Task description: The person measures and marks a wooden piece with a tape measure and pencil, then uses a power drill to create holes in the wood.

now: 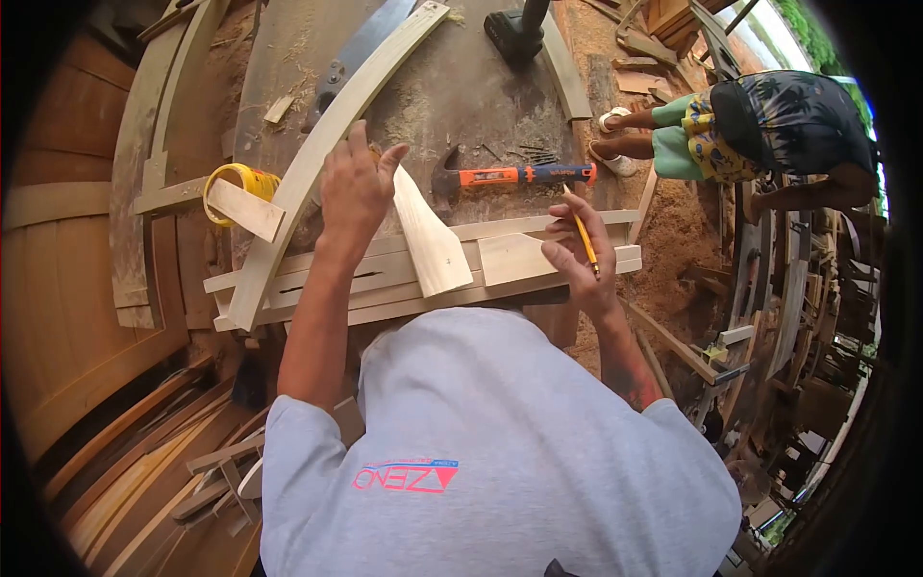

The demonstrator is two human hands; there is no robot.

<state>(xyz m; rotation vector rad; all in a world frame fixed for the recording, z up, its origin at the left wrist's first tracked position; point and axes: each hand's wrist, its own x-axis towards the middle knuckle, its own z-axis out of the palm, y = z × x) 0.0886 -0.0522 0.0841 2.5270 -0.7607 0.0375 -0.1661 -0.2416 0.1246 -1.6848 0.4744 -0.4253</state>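
My left hand (356, 185) rests at the edge of a long curved wooden board (317, 144), its thumb spread away from the fingers. Between the fingers of my right hand (579, 252) is a yellow pencil (585, 240), its tip pointing away from me. A tapered piece of wood (430, 245) lies between the hands, across a set of parallel wooden rails (370, 279). Beside it on the rails sits a short pale block (519, 258). Just beyond the right hand is a claw hammer (510, 176) with an orange and blue handle.
Several nails (534, 154) lie past the hammer on the workbench (442, 96). A handsaw (370, 38) and a black power tool (516, 34) are at the far side. At left is a yellow ring-shaped container (260, 183). Another person (769, 125) stands at right.
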